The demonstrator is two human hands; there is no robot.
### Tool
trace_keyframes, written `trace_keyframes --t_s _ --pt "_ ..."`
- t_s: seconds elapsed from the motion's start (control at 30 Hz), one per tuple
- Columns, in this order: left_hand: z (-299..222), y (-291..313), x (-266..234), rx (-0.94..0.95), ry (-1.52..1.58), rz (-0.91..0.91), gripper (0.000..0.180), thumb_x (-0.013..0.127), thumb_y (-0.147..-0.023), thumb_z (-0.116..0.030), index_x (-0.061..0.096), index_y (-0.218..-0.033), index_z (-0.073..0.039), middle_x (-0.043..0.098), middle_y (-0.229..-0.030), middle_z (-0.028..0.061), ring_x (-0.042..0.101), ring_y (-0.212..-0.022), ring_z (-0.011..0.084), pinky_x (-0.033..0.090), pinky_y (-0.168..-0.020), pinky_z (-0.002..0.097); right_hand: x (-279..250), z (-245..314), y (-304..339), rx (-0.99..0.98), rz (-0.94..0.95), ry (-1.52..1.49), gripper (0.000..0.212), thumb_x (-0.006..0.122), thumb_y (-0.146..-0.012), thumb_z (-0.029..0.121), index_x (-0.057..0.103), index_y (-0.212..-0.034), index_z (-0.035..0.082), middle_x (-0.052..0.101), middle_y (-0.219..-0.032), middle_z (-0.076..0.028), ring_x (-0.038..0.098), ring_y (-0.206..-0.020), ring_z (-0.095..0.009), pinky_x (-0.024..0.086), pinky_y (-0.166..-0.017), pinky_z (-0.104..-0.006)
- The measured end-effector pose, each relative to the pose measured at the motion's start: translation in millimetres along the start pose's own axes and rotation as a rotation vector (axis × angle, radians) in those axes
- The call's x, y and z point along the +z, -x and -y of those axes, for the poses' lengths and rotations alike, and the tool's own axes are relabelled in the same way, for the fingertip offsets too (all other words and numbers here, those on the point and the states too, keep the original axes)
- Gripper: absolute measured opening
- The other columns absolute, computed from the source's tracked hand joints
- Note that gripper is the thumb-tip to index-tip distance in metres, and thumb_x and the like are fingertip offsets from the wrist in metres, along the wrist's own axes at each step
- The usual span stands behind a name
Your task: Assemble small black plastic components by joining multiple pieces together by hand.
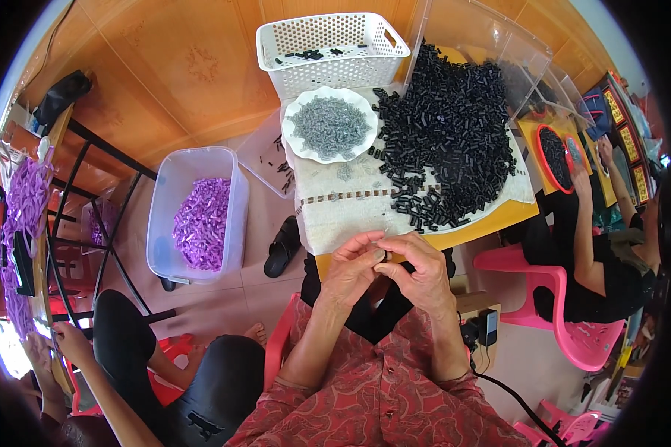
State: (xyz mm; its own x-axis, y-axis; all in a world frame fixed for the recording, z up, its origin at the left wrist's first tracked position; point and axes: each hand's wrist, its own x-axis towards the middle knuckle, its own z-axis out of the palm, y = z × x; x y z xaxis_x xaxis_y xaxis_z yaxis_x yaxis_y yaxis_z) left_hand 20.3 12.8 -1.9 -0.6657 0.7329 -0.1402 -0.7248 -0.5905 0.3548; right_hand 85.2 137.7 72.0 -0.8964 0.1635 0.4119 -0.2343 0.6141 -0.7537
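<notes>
My left hand [356,262] and my right hand [419,270] meet over my lap at the table's front edge. Both are closed, fingertips pinched together around a small black piece [385,255], mostly hidden by the fingers. Just beyond them, a white cloth [324,216] covers part of the yellow table [462,237]. A large heap of short black tube-like pieces [455,134] spreads over the table's right side. At the left, a white scalloped plate [294,141] holds a pile of small clear grey pieces [330,125].
A white perforated basket [332,74] with a few black pieces stands behind the plate. On the floor at left, a clear bin [164,212] holds purple pieces [203,227]. People sit on both sides, one near a pink chair [555,298]. A black shoe [282,247] lies near the table.
</notes>
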Motion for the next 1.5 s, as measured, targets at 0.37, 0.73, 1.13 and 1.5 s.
trace_keyframes --t_s 0.37,0.73,1.13,1.5 --pt "-5.5 2.5 1.4 0.048 -0.104 0.246 0.045 0.067 -0.082 0.000 0.054 -0.125 0.000 0.060 -0.106 0.0053 0.058 -0.098 0.0172 0.048 -0.089 0.0307 -2.0 2.6 -0.2 0.047 -0.092 0.010 0.033 0.077 -0.065 -0.002 0.064 -0.095 0.001 0.067 -0.086 -0.010 0.062 -0.074 -0.023 0.049 -0.064 -0.0301" --pt "4.3 1.3 -17.1 0.099 -0.313 0.100 0.048 0.075 -0.074 -0.001 0.061 -0.119 -0.005 0.063 -0.097 0.0023 0.059 -0.090 0.0108 0.049 -0.083 0.0252 1.6 3.5 0.5 0.032 -0.112 0.035 0.030 0.074 -0.066 -0.004 0.063 -0.094 0.001 0.066 -0.081 -0.009 0.062 -0.070 -0.022 0.050 -0.060 -0.0294" --pt "-3.8 4.1 7.7 0.054 -0.191 0.025 0.037 0.054 -0.091 0.001 0.053 -0.128 -0.002 0.062 -0.106 0.0072 0.060 -0.095 0.0143 0.050 -0.083 0.0276 3.9 4.6 2.2 0.093 -0.138 0.016 0.034 0.073 -0.069 -0.004 0.063 -0.101 0.001 0.065 -0.088 -0.010 0.062 -0.073 -0.021 0.050 -0.062 -0.0285" --pt "1.6 1.1 5.3 0.074 -0.140 0.010 0.033 0.052 -0.093 0.000 0.054 -0.125 0.001 0.064 -0.107 0.0115 0.062 -0.098 0.0172 0.051 -0.084 0.0298 1.6 3.1 2.1 0.079 -0.136 -0.012 0.037 0.073 -0.069 -0.005 0.062 -0.104 0.000 0.066 -0.091 -0.011 0.062 -0.078 -0.023 0.051 -0.068 -0.0305"
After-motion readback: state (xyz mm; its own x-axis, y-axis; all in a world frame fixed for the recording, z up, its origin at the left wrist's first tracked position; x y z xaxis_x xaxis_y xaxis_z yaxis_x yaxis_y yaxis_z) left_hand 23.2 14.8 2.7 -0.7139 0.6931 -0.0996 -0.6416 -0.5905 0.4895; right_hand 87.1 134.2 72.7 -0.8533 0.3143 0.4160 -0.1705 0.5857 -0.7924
